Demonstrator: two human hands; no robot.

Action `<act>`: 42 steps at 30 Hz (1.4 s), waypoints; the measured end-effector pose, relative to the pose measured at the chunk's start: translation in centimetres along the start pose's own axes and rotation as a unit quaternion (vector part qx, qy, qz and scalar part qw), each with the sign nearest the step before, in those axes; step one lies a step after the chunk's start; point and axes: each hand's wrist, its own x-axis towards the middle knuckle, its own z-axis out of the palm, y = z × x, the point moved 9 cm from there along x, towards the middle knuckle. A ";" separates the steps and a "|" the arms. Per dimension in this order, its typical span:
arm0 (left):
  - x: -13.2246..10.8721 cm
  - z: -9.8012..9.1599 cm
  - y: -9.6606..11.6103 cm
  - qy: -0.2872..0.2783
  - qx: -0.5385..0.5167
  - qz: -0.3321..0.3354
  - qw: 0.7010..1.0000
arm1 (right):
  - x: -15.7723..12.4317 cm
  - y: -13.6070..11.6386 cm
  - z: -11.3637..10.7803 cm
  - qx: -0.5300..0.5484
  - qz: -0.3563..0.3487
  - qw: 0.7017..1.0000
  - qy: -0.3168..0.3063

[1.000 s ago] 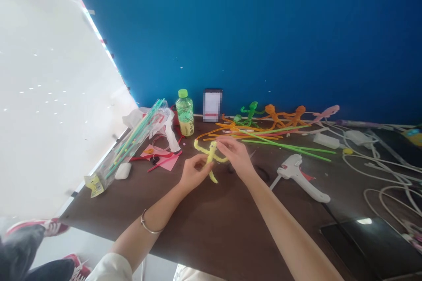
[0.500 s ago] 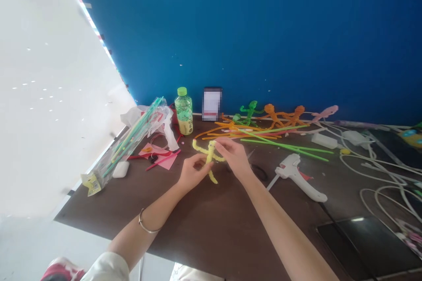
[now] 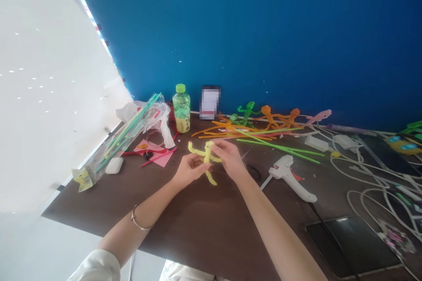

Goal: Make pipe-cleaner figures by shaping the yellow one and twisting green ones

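The left hand [image 3: 189,171] and right hand [image 3: 230,161] are hiding part of the yellow pipe-cleaner figure [image 3: 207,154], while pixelation is blurring the upright rectangular object [image 3: 209,102].

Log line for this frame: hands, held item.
left hand | right hand | both on yellow pipe-cleaner figure | nearby: hot glue gun

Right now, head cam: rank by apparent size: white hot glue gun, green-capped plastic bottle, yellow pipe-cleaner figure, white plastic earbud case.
Largest to smallest:
1. white hot glue gun
2. green-capped plastic bottle and yellow pipe-cleaner figure, too alike to rank
3. white plastic earbud case
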 end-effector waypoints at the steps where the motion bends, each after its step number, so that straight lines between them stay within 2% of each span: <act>1: 0.1 0.2 -0.2 -0.012 -0.040 -0.017 0.999 | 0.1 0.2 0.1 0.001 0.005 1.000 -0.010; 5: 0.4 -0.5 -0.7 0.022 -0.137 -0.032 0.990 | 0.2 0.6 0.1 -0.014 0.016 1.000 -0.008; 9: 0.4 -0.8 -1.3 0.056 -0.155 -0.060 0.985 | 0.0 0.6 0.3 -0.045 0.020 0.999 0.004; 14: 0.5 -0.7 -1.1 0.062 -0.172 -0.061 0.981 | -0.1 0.7 1.0 -0.078 0.019 0.997 -0.021; 23: 0.5 -0.9 -1.3 0.071 -0.196 -0.054 0.977 | 0.0 1.6 0.6 -0.073 0.025 0.997 0.002; 31: 0.8 -1.1 -2.1 0.069 -0.227 -0.079 0.968 | 0.2 2.3 0.9 -0.046 0.032 0.998 -0.018; 42: 0.6 -1.1 -2.0 0.081 -0.243 -0.091 0.962 | 0.0 3.0 1.1 -0.008 0.060 0.998 -0.023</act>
